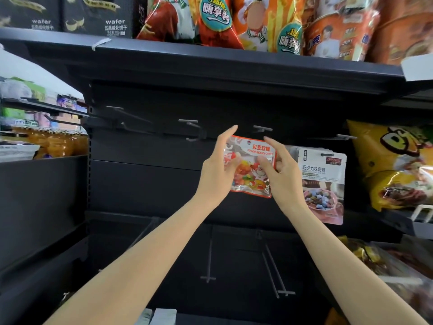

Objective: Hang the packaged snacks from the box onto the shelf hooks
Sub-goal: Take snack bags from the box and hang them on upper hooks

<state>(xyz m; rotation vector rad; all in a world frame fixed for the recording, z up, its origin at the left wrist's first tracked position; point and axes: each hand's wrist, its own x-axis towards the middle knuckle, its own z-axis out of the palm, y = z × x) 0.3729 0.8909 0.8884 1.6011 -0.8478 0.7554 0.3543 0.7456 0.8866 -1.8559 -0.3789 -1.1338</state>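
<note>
- Left hand and right hand grip a candy pouch between them — fingers closed on its sides.
- Its top edge sits just below an empty hook.

The candy packet, clear with an orange-red border and coloured beans inside, is upright at frame centre, just below a grey shelf hook.

You can read "COLOR BEANS" on the red-edged candy pouch at centre, and "wafer" on two black boxes at eleven o'clock.
</note>
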